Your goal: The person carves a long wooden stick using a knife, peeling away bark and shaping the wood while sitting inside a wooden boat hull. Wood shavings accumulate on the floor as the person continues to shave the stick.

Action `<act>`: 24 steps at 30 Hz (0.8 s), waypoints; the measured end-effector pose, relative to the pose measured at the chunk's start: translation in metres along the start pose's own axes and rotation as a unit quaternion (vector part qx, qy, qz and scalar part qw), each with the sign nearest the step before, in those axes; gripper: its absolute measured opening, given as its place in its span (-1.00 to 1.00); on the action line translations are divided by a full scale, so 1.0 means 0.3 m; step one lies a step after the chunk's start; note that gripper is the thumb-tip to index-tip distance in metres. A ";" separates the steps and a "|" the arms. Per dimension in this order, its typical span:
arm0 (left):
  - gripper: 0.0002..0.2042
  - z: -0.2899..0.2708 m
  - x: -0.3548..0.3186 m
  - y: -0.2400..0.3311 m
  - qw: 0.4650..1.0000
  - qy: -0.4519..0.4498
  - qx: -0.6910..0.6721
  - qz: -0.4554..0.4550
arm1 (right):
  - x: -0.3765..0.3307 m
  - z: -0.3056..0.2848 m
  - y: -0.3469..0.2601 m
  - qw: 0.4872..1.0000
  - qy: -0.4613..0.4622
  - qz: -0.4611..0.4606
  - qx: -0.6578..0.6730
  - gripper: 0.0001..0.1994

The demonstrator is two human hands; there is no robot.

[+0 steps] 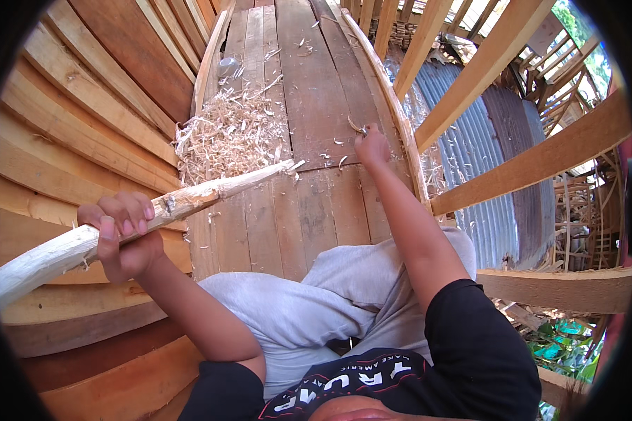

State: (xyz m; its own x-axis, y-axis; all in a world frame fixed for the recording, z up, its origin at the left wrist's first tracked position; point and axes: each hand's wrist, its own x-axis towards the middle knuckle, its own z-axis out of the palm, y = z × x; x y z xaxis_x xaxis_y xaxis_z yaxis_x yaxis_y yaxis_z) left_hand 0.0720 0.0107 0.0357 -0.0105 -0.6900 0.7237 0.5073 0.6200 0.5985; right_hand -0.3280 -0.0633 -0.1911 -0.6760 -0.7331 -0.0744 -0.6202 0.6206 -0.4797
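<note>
My left hand is closed round a pale wooden pole, stripped of bark in most places. The pole slants from the lower left edge up to a whittled tip above the floorboards. Over on the right, my right hand is closed near the floor by the rail, apart from the pole. A small curved piece juts from its fingers, thin and blade-like; its grip is hidden in the fist, and I cannot tell its exact kind.
Wood shavings lie heaped on the plank floor beyond the pole. A clear cup-like object sits past them. Wooden boards wall the left side. Along the right runs a slatted railing, with corrugated metal sheets beyond.
</note>
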 end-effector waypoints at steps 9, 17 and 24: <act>-0.92 -0.016 -0.003 -0.005 1.000 0.020 -0.007 -0.004 | 0.153 0.120 -0.023 0.999 -0.008 0.050 -0.020 -0.69; -0.92 -0.043 -0.009 -0.025 1.000 0.018 -0.010 -0.018 | 0.087 0.058 -0.467 0.746 -0.309 0.008 0.589 -0.80; -0.92 -0.031 -0.001 -0.035 1.000 0.015 -0.015 -0.015 | 0.091 -0.024 -0.348 0.971 -0.159 -0.030 0.175 -0.82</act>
State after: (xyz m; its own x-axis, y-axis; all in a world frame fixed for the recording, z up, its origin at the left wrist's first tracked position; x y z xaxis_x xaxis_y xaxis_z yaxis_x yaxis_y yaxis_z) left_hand 0.0746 0.0010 0.0260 -0.0011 -0.7190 0.6950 0.5336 0.5874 0.6085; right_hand -0.2847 -0.1461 -0.1367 -0.4511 -0.8482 -0.2776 -0.4434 0.4829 -0.7551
